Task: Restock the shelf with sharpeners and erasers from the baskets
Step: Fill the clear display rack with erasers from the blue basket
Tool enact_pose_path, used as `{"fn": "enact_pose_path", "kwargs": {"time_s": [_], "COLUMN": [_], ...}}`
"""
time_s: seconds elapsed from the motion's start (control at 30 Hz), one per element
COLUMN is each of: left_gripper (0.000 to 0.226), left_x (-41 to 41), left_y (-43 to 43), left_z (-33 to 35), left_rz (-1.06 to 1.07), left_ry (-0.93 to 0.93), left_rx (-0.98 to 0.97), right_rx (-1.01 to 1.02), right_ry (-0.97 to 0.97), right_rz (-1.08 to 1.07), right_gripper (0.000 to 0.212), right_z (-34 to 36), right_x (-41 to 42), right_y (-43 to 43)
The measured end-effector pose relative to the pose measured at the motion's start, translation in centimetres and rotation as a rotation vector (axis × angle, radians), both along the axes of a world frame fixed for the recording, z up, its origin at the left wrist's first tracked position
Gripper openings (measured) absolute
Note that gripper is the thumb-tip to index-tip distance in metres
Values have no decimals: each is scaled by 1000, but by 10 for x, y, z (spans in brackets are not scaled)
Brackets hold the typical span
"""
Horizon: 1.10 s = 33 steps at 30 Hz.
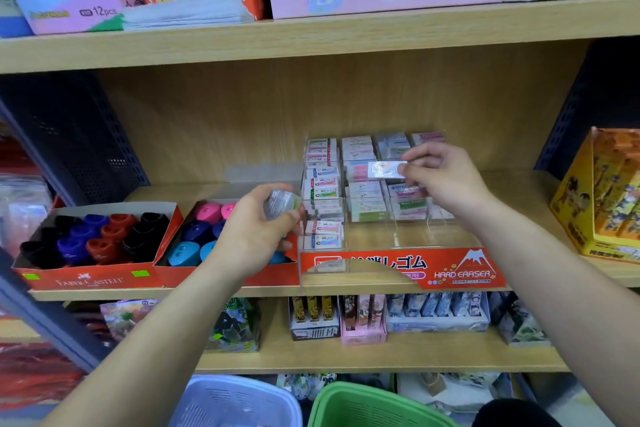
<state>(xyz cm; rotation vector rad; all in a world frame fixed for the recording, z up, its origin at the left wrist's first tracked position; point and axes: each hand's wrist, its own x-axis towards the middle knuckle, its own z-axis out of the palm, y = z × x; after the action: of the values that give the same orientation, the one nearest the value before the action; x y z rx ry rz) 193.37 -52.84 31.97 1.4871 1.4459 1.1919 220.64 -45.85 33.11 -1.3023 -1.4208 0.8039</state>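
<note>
- Your right hand [443, 177] is pinching a wrapped eraser [386, 170] by its right end; its long axis is running left-right above the clear tray [398, 267]; the bare front compartments are lying below, nearer you.
- Your left hand [256, 236] is gripping spare erasers [282, 203] just left of the tray.
- The tray is reading "HARD ERASER"; the sharpener box [90, 281] is reading "FABER-CASTELL".

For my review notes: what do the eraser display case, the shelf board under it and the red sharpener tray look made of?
Eraser display case: clear rigid plastic, probably acrylic; the contents show through and the edges glint.
Shelf board: pale wood grain, matte, likely laminate rather than solid wood.
Red sharpener tray: printed cardboard with folded flaps and a slight sheen.
</note>
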Motion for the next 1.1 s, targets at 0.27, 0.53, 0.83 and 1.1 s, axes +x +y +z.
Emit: {"fn": "enact_pose_path", "kwargs": {"time_s": [0.27,0.53,0.83,1.1], "left_gripper": [36,35,33,35], "left_x": [34,84,95,96], "left_y": [21,36,35,23], "left_z": [4,-3,-10,-5], "left_rz": [-69,-174,-145,-179], "left_ry": [-22,17,0,-154], "left_rx": [50,56,33,-10], "right_rx": [96,47,-57,269], "right_ry": [19,-357,-801,-724], "right_rz": [-170,-186,80,-117], "right_gripper": [11,13,17,18], "right_z": [12,-4,-3,1], "right_x": [46,93,96,66], "right_y": [19,29,31,-2]}}
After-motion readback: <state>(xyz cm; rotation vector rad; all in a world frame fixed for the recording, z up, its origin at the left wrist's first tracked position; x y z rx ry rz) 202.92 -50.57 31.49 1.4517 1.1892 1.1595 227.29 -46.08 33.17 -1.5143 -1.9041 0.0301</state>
